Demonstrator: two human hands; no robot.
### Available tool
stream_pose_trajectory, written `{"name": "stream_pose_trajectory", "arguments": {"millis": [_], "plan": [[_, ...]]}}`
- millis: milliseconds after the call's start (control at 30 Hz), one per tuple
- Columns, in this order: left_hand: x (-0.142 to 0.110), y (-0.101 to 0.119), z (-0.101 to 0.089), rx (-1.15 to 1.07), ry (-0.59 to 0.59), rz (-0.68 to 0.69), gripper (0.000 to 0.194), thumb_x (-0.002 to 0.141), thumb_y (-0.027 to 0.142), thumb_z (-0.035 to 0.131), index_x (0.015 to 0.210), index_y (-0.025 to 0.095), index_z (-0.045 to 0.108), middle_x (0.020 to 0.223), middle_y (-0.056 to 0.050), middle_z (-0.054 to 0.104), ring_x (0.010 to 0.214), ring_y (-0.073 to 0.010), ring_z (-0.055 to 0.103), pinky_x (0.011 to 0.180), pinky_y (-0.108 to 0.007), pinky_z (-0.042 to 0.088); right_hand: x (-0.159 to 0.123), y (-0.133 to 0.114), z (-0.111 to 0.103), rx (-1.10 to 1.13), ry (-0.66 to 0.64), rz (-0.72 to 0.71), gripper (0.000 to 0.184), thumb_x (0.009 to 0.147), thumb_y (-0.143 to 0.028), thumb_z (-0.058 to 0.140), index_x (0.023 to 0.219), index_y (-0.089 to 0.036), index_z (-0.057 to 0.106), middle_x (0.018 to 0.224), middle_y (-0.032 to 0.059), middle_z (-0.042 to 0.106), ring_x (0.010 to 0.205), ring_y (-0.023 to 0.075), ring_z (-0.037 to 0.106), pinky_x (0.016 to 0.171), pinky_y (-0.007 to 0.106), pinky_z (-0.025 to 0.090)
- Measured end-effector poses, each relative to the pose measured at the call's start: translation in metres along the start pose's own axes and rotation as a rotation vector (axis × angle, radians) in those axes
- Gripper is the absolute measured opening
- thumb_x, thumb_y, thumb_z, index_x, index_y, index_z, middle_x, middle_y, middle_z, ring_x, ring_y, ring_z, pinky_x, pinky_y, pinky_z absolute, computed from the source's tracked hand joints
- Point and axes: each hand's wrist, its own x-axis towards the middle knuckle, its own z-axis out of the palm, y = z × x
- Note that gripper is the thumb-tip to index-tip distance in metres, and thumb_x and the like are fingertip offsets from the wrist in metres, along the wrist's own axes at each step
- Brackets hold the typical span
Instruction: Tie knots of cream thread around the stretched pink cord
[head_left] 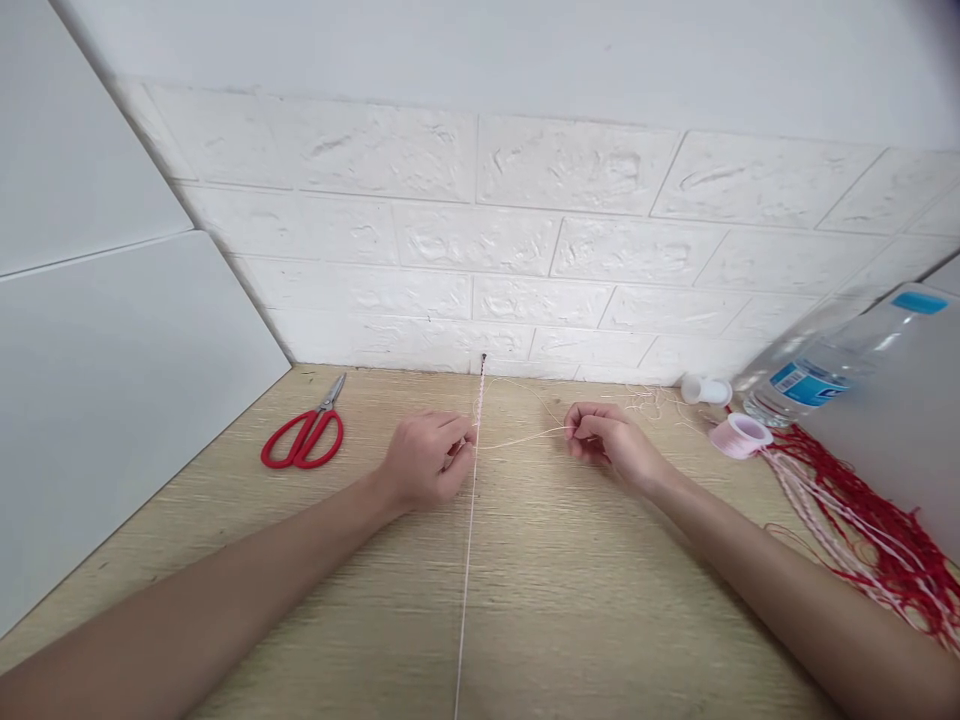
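Head view: both hands pinch pink cord (471,520); scissors (304,438) left, spool (740,435), bottle (817,375) right.

No lettering can be read anywhere — the only printed thing is the blue-and-white label (806,383) on the clear plastic bottle (840,355) lying at the right edge of the table, and its marks are too small and blurred to make out.

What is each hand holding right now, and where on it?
Left hand pinches the taut pink cord just below its braided upper part. Right hand pinches the loose end of a thin strand running sideways from that cord.
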Motion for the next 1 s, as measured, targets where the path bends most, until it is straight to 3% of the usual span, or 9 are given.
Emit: {"name": "stream_pose_trajectory", "arguments": {"millis": [133, 300, 533, 667, 867, 1000], "plan": [[0.001, 0.001, -0.001, 0.038, -0.018, -0.063, 0.029, 0.088, 0.019, 0.046, 0.059, 0.017, 0.045, 0.055, 0.003, 0.044, 0.051, -0.0097, 0.038, 0.053, -0.027, 0.028, -0.01, -0.011, -0.008, -0.407, -0.022, 0.004, 0.026, 0.084, -0.028, 0.04, 0.067, -0.019, 0.058, 0.043, -0.001, 0.052, 0.047, 0.0132, 0.045, 0.05, 0.026, 0.032], [0.002, 0.001, 0.003, 0.084, 0.005, -0.083, 0.034, 0.088, 0.022, 0.047, 0.055, 0.017, 0.04, 0.052, 0.003, 0.042, 0.049, -0.0087, 0.035, 0.051, -0.026, 0.026, -0.019, -0.02, -0.018, -0.965, -0.123, 0.172, 0.033, 0.085, -0.03, 0.044, 0.056, -0.019, 0.055, 0.052, 0.0038, 0.063, 0.046, 0.0139, 0.051, 0.053, 0.029, 0.031], [0.001, 0.001, 0.002, 0.065, -0.045, -0.073, 0.035, 0.089, 0.022, 0.045, 0.054, 0.017, 0.041, 0.052, 0.002, 0.045, 0.047, -0.0091, 0.035, 0.049, -0.026, 0.025, -0.028, -0.027, -0.026, -1.378, 0.055, 0.116, 0.008, 0.074, -0.021, 0.056, 0.07, -0.02, 0.064, 0.079, 0.0097, 0.068, 0.067, 0.0221, 0.059, 0.058, 0.031, 0.03], [0.001, 0.0, 0.0, 0.059, -0.077, -0.08, 0.035, 0.089, 0.021, 0.044, 0.054, 0.017, 0.04, 0.052, 0.002, 0.044, 0.047, -0.0095, 0.035, 0.049, -0.027, 0.023, -0.026, -0.027, -0.032, -1.374, 0.012, 0.109, 0.007, 0.076, -0.026, 0.06, 0.078, -0.021, 0.064, 0.083, 0.0099, 0.067, 0.074, 0.0259, 0.061, 0.061, 0.032, 0.033], [0.0, 0.001, -0.005, -0.011, -0.096, -0.085, 0.029, 0.092, 0.023, 0.042, 0.065, 0.017, 0.052, 0.062, 0.0, 0.049, 0.055, -0.0111, 0.044, 0.054, -0.026, 0.03, -0.003, -0.015, -0.029, -1.064, 0.161, -0.007, 0.032, 0.084, -0.047, 0.054, 0.101, -0.021, 0.061, 0.094, 0.008, 0.065, 0.078, 0.0215, 0.059, 0.065, 0.03, 0.037], [-0.001, 0.003, -0.008, -0.065, -0.051, -0.097, 0.027, 0.094, 0.024, 0.041, 0.073, 0.016, 0.057, 0.069, -0.001, 0.052, 0.062, -0.0116, 0.048, 0.057, -0.025, 0.034, 0.018, -0.005, -0.021, -0.863, -0.007, -0.186, 0.021, 0.081, -0.039, 0.059, 0.084, -0.018, 0.06, 0.084, 0.004, 0.063, 0.076, 0.0168, 0.056, 0.067, 0.028, 0.039]]}}
